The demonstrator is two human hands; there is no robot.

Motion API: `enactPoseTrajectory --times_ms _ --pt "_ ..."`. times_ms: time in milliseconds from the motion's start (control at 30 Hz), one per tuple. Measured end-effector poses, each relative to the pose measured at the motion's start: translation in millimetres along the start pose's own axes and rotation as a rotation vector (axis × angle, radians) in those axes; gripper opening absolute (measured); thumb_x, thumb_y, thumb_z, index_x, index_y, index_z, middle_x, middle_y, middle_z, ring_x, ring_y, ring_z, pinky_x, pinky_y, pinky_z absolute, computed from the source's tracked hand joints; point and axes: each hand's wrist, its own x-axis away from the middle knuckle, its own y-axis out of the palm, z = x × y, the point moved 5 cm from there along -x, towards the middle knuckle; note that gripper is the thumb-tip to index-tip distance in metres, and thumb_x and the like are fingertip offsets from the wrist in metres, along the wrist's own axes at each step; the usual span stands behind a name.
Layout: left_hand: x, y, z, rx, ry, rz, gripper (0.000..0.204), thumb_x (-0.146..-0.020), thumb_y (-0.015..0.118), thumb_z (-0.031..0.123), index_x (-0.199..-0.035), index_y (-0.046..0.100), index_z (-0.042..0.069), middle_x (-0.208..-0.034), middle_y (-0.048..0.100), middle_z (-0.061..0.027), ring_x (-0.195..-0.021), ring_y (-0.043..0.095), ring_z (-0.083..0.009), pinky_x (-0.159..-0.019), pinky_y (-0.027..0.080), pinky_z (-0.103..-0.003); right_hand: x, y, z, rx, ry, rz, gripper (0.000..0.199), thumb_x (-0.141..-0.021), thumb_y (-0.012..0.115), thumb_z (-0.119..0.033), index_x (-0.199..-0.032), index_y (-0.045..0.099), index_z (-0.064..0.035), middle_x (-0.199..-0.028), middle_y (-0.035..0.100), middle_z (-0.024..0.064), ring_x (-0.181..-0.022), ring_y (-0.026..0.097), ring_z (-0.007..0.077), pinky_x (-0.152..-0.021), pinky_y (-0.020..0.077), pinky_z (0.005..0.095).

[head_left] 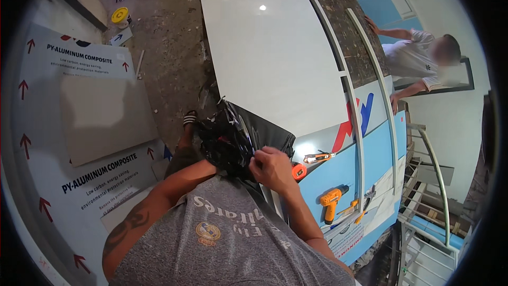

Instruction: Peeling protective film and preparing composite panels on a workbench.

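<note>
Item: crumpled black plastic film [238,140], bunched at the near edge of the white panel [270,47]. My right hand [272,168] pinches it; left hand hidden beneath, grip unclear. Risk, I judge: film tearing, or snagging the orange utility knife [318,157]

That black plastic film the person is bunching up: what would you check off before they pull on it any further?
1. Right hand has a grip on the black film: ok.
2. Left hand on the film: cannot tell, it is hidden behind the bundle.
3. White panel bare ahead of the film: ok.
4. Utility knife and orange drill lie apart from the film: ok.
5. Co-worker's hand off the white panel: ok, it rests on the curved strip.
</note>
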Motion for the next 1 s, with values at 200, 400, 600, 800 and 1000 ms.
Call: enactPoseTrajectory --times_ms 200,400,600,800,1000 --pt "15 -2 -3 0.178 0.075 -0.015 0.061 -0.11 0.045 0.046 -0.159 0.045 0.009 -0.155 0.056 -0.0131 -0.137 0.055 -0.0275 -0.124 0.036 -0.038 -75 -43 -8 -0.185 -0.008 0.306 0.025 -0.086 0.08 -0.021 -0.103 0.072 -0.0044 -0.109 0.063 0.0127 -0.093 0.063 0.0297 -0.077 0.0531 0.0382" --pt "17 -11 17 0.309 0.163 -0.045 0.061 -0.111 0.043 0.048 -0.158 0.046 0.009 -0.154 0.057 -0.0128 -0.137 0.054 -0.027 -0.125 0.035 -0.038 -150 137 64 0.192 -0.17 0.149 0.038 -0.095 0.071 -0.032 -0.121 0.068 -0.0043 -0.115 0.068 0.0149 -0.104 0.064 0.0365 -0.088 0.0536 0.0411" --pt "39 0 15 0.313 -0.15 -0.105 0.077 -0.104 0.047 0.064 -0.156 0.047 0.006 -0.153 0.057 -0.0144 -0.136 0.055 -0.0271 -0.124 0.037 -0.04 -142 164 96 0.11 -0.066 0.159 0.027 -0.093 0.069 -0.027 -0.102 0.073 -0.0021 -0.093 0.072 0.0182 -0.086 0.066 0.0403 -0.077 0.0538 0.0441" --pt "14 -20 -83 1.013 -0.034 -0.532 0.079 -0.103 0.047 0.065 -0.156 0.047 0.006 -0.154 0.056 -0.0153 -0.139 0.055 -0.028 -0.124 0.038 -0.04 -63 119 54 -0.063 0.057 -0.209 0.028 -0.089 0.065 -0.022 -0.073 0.07 0.0007 -0.068 0.064 0.0221 -0.058 0.056 0.0441 -0.059 0.0475 0.0474" --pt "5 -14 -78 1.184 -0.105 -0.564 0.071 -0.103 0.05 0.059 -0.15 0.052 0.006 -0.144 0.061 -0.0136 -0.128 0.06 -0.0265 -0.118 0.044 -0.039 1 42 34 -0.171 -0.047 -0.413 0.02 -0.079 0.071 -0.017 -0.071 0.068 0.0017 -0.063 0.058 0.0174 -0.056 0.052 0.0361 -0.058 0.0473 0.0395"
